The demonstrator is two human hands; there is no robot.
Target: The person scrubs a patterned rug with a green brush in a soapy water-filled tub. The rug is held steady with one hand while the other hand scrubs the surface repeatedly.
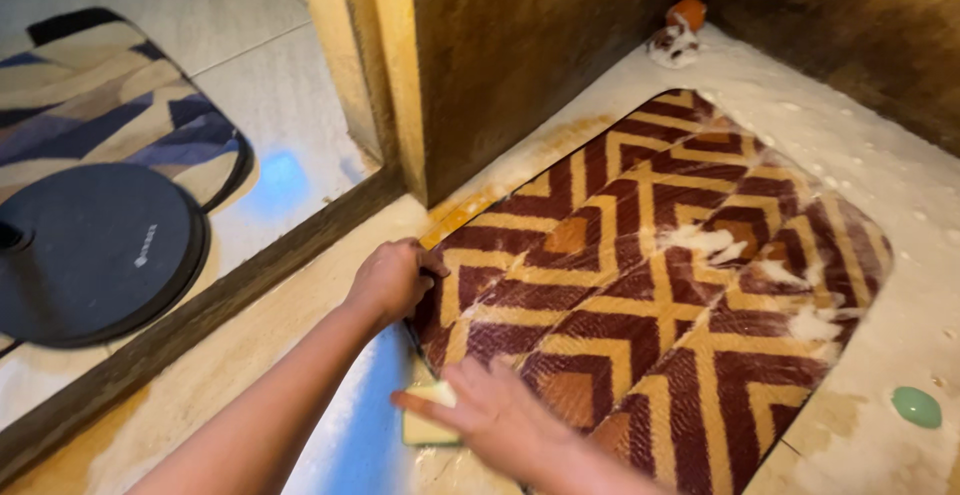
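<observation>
Mat (pixel 650 285) | left fingers (pixel 425 260) curled on corner | right fingers (pixel 430 402) spread on sponge (pixel 425 425)

A round dark disc (pixel 95 253) lies beside a patterned rug (pixel 100 85); a green soap (pixel 916 407) rests apart.

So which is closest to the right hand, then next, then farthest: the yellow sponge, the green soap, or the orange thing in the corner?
From the right hand:
1. Yellow sponge, under its fingers, on the left.
2. Green soap, far right on the floor.
3. Orange thing, top, in the far corner.

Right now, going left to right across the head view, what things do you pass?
Round black disc → left hand → right hand → foam patch on the patterned mat → green soap.
</observation>
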